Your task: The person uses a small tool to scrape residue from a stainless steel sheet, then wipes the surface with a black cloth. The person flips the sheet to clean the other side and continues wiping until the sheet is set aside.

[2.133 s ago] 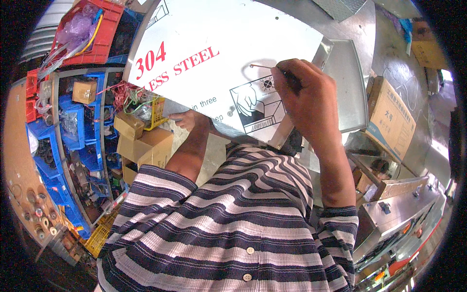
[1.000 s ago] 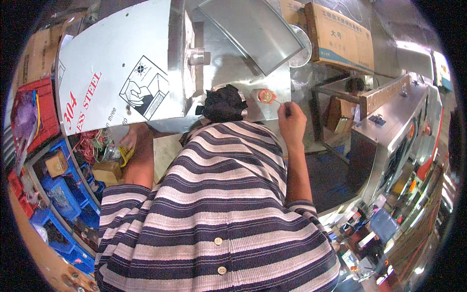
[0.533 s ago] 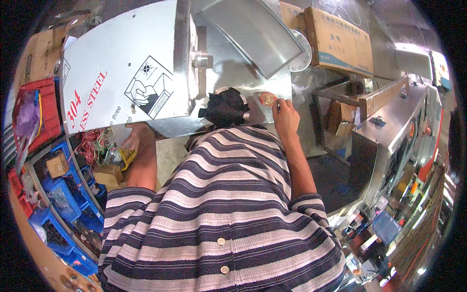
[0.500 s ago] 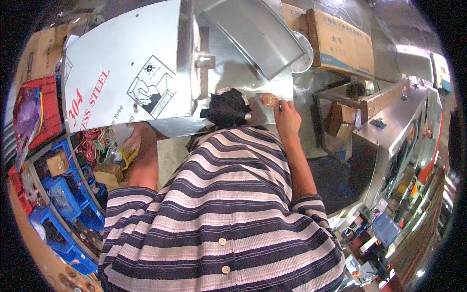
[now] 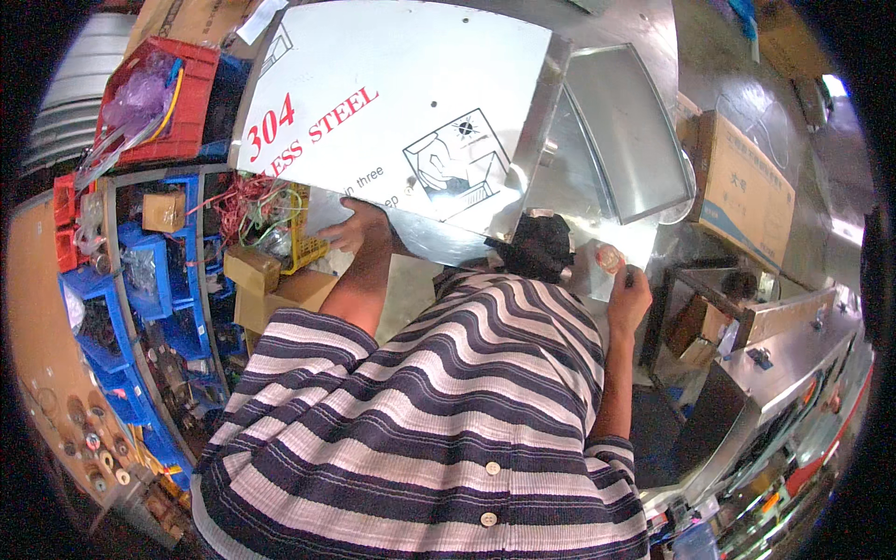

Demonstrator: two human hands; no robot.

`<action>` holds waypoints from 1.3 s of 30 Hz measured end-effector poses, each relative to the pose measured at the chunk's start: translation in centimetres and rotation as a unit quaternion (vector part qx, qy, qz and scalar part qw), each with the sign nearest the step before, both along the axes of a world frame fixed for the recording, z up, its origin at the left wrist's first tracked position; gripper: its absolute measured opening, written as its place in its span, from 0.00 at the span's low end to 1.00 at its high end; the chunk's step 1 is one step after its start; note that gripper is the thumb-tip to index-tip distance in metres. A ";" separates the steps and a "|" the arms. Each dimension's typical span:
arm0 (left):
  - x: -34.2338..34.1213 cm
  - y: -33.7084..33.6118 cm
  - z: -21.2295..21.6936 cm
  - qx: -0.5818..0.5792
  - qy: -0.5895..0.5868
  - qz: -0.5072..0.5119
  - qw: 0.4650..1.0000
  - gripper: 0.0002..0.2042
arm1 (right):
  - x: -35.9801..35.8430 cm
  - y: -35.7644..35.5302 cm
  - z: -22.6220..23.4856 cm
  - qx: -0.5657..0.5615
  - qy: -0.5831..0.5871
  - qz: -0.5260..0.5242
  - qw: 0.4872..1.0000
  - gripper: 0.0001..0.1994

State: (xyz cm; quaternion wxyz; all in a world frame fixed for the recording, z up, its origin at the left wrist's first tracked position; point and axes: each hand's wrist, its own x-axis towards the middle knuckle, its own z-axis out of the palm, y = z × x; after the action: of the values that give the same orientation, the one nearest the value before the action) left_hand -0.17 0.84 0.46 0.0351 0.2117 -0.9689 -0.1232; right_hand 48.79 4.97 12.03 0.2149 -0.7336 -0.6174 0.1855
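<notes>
A large steel box or panel [image 5: 373, 103], covered in white printed film, lies in front of me. My left hand [image 5: 359, 227] is at its near edge, fingers spread, the tips partly hidden by the edge. My right hand [image 5: 628, 294] has its fingers pinched at the rim of a small round red-and-gold disc [image 5: 609, 259], whose exact kind I cannot make out. Between my hands, against the shirt, sits a crumpled black bundle [image 5: 541, 245]. Beyond the disc, a rectangular steel tray or lid [image 5: 627, 131] rests on the shiny metal surface.
Blue parts bins [image 5: 149, 280] and a red crate [image 5: 191, 103] with purple plastic stand at left. Red and green wires [image 5: 257, 210] hang by a yellow basket [image 5: 299, 229]. At right are a cardboard carton [image 5: 742, 187] and a long steel cabinet [image 5: 793, 350].
The view has swung left, so everything sits further right in the picture. My left hand's fingers show more plainly now, spread by the panel edge. My right hand stays at the disc.
</notes>
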 end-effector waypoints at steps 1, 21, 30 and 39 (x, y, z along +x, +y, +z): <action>-0.2 0.0 -0.3 -0.009 -0.009 0.002 1.000 0.55 | 0.1 -0.1 -0.1 0.018 0.025 -0.002 1.000 0.12; 0.4 0.9 0.7 -0.007 -0.033 0.014 0.999 0.52 | -19.4 4.7 18.2 0.027 0.295 0.265 0.918 0.05; 0.2 0.5 -0.1 -0.028 -0.017 0.017 0.999 0.53 | -24.0 5.0 19.7 0.058 0.232 0.358 0.902 0.07; 0.1 0.2 -1.2 -0.041 -0.014 0.012 0.999 0.54 | -24.4 5.0 19.8 0.049 0.203 0.396 0.894 0.07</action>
State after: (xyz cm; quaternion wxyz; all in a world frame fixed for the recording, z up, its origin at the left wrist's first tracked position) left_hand -0.05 1.07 -0.75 0.0314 0.2238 -0.9708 -0.0803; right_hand 24.40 9.93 31.85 0.2805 -0.3635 -0.8078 0.3696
